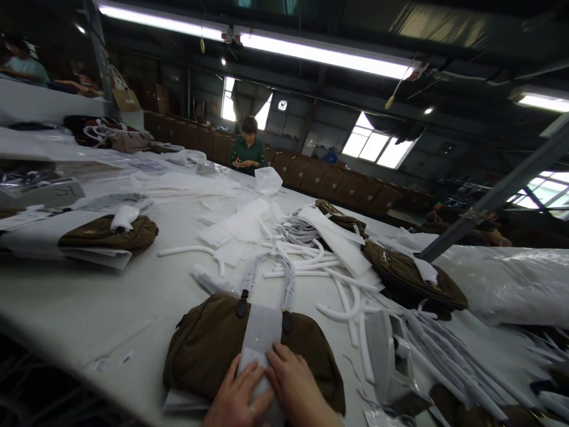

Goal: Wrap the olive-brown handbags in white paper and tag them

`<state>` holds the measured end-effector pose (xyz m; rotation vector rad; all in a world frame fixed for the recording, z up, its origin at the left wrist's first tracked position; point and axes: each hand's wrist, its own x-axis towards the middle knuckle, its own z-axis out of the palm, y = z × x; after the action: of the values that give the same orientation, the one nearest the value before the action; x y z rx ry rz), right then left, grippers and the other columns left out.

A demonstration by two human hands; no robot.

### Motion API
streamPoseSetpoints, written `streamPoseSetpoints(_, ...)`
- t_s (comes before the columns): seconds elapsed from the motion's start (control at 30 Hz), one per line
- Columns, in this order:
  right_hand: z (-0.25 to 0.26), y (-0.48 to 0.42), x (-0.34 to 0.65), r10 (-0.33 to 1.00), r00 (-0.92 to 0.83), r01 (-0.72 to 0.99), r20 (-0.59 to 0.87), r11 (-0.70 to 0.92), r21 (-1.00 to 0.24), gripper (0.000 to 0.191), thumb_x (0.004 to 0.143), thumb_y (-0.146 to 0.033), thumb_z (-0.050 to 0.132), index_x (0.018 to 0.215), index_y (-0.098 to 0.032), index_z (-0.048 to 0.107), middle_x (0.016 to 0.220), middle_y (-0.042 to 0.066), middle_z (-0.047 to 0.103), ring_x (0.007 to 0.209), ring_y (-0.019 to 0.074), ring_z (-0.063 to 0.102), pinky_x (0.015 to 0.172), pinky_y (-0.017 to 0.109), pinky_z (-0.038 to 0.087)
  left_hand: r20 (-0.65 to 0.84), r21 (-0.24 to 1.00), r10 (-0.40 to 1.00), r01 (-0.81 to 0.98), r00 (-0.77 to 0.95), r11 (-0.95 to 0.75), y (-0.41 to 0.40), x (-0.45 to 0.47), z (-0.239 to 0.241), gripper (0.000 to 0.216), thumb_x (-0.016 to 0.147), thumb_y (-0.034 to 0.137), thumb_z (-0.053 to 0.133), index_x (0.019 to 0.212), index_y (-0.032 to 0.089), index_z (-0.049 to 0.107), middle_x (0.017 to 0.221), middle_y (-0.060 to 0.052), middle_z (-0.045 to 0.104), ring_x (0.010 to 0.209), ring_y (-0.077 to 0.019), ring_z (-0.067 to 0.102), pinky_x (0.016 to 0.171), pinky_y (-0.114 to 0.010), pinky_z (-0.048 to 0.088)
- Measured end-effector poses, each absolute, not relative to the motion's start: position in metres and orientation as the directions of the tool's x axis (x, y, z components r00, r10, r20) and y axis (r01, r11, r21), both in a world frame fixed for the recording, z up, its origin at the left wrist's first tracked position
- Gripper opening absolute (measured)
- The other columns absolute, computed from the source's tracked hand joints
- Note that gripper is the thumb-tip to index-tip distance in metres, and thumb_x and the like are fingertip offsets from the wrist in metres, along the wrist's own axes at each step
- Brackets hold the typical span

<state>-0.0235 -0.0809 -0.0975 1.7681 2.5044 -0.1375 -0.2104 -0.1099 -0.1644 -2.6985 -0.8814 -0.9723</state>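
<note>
A brown handbag [200, 344] lies on the white table in front of me, its wrapped handle [288, 284] pointing away. Down the middle of the bag runs a strip of white paper [263, 323]. My left hand [240, 394] rests on this strip with its fingers spread. Beside it, my right hand [296, 379] lies flat on the strip and the bag, fingers stretched out. The lower part of the strip is hidden under both hands.
White foam tubes [311, 270] and loose paper sheets [242, 222] lie beyond the bag. Other brown bags sit at the left [109, 234] and right [413, 281]. A grey tape dispenser [386, 356] stands at the right. Across the table is a person in green [249, 151].
</note>
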Motion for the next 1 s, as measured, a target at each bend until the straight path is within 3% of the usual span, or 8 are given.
streamPoseSetpoints(0.17, -0.166, -0.115, -0.004, 0.872, -0.439, 0.897, 0.218, 0.441, 0.038, 0.062, 0.084, -0.057, 0.052, 0.138, -0.028, 0.046, 0.139, 0.011, 0.05, 0.123, 0.0329, 0.05, 0.102, 0.049, 0.04, 0.659, 0.531, 0.752, 0.724, -0.025, -0.441, -0.116, -0.29, -0.161, 0.039, 0.086, 0.029, 0.056, 0.125, 0.028, 0.051, 0.128, -0.006, 0.058, 0.12, -0.0238, 0.053, 0.101, -0.042, 0.045)
streamPoseSetpoints(0.3, -0.187, -0.116, 0.008, 0.781, -0.522, 0.852, 0.344, 0.493, 0.174, 0.059, 0.088, -0.048, 0.051, 0.143, -0.038, 0.034, 0.137, 0.006, 0.053, 0.12, 0.0304, 0.054, 0.101, 0.048, 0.038, -0.033, 0.978, 0.861, 0.161, -0.507, 0.132, -0.105, -0.335, -0.156, 0.067, 0.08, 0.062, 0.053, 0.132, 0.02, 0.044, 0.127, -0.015, 0.057, 0.111, -0.0338, 0.059, 0.088, -0.053, 0.051)
streamPoseSetpoints(0.4, -0.181, -0.113, 0.0, 0.744, -0.523, 0.852, 0.415, 0.461, 0.248, 0.064, 0.089, -0.033, 0.05, 0.147, -0.036, 0.024, 0.136, 0.004, 0.055, 0.117, 0.0296, 0.056, 0.104, 0.05, 0.033, -0.484, 0.855, 0.859, -0.301, -0.165, 0.423, -0.091, -0.341, -0.147, 0.068, 0.079, 0.061, 0.058, 0.131, 0.019, 0.046, 0.116, -0.013, 0.065, 0.101, -0.03, 0.066, 0.083, -0.042, 0.054)
streamPoseSetpoints(0.57, -0.168, -0.116, -0.039, 0.677, -0.388, 0.921, 0.626, 0.317, 0.229, 0.064, 0.085, -0.021, 0.05, 0.145, -0.035, 0.031, 0.131, 0.007, 0.058, 0.124, 0.0343, 0.048, 0.107, 0.064, 0.015, -0.507, 0.582, 0.722, -0.43, 0.471, 0.69, -0.075, -0.323, -0.119, 0.066, 0.075, 0.06, 0.063, 0.119, 0.011, 0.061, 0.102, -0.012, 0.072, 0.103, -0.0329, 0.065, 0.087, -0.041, 0.052)
streamPoseSetpoints(0.73, -0.127, -0.107, -0.059, 0.608, -0.19, 0.923, 0.771, 0.377, -0.07, 0.058, 0.078, -0.024, 0.052, 0.136, -0.022, 0.046, 0.119, 0.012, 0.065, 0.107, 0.0305, 0.06, 0.109, 0.057, 0.024, -0.305, 0.666, 0.798, -0.482, 0.52, 0.569, -0.051, -0.277, -0.045, 0.063, 0.082, 0.064, 0.052, 0.123, 0.016, 0.06, 0.108, -0.009, 0.07, 0.113, -0.0302, 0.059, 0.093, -0.04, 0.048)
streamPoseSetpoints(0.83, -0.061, -0.093, -0.047, 0.652, 0.091, 0.825, 0.753, 0.374, -0.423, 0.054, 0.074, -0.028, 0.059, 0.128, -0.021, 0.054, 0.109, 0.01, 0.069, 0.1, 0.0281, 0.064, 0.098, 0.047, 0.044, 0.047, 0.804, 0.893, -0.547, 0.449, 0.233, -0.034, -0.252, 0.017, 0.06, 0.082, 0.067, 0.05, 0.122, 0.023, 0.059, 0.121, -0.009, 0.063, 0.117, -0.0277, 0.054, 0.093, -0.04, 0.047)
streamPoseSetpoints(0.93, 0.006, -0.083, -0.03, 0.662, 0.554, 0.451, 0.505, 0.271, -0.851, 0.056, 0.07, -0.039, 0.07, 0.121, -0.017, 0.058, 0.099, 0.008, 0.072, 0.087, 0.0249, 0.067, 0.078, 0.035, 0.054, 0.346, 0.802, 0.911, -0.575, 0.226, -0.162, -0.025, -0.246, 0.053, 0.053, 0.082, 0.065, 0.052, 0.109, 0.021, 0.063, 0.12, -0.01, 0.062, 0.118, -0.0274, 0.052, 0.095, -0.04, 0.046)
streamPoseSetpoints(1.0, 0.029, -0.084, -0.024, 0.611, 0.735, 0.108, 0.296, 0.326, -0.939, 0.064, 0.064, -0.045, 0.075, 0.118, -0.015, 0.058, 0.1, 0.007, 0.071, 0.087, 0.0235, 0.067, 0.075, 0.033, 0.055, 0.384, 0.829, 0.923, -0.431, -0.026, -0.357, -0.027, -0.254, 0.046, 0.045, 0.082, 0.059, 0.058, 0.098, 0.018, 0.066, 0.108, -0.01, 0.065, 0.111, -0.026, 0.055, 0.097, -0.039, 0.044)
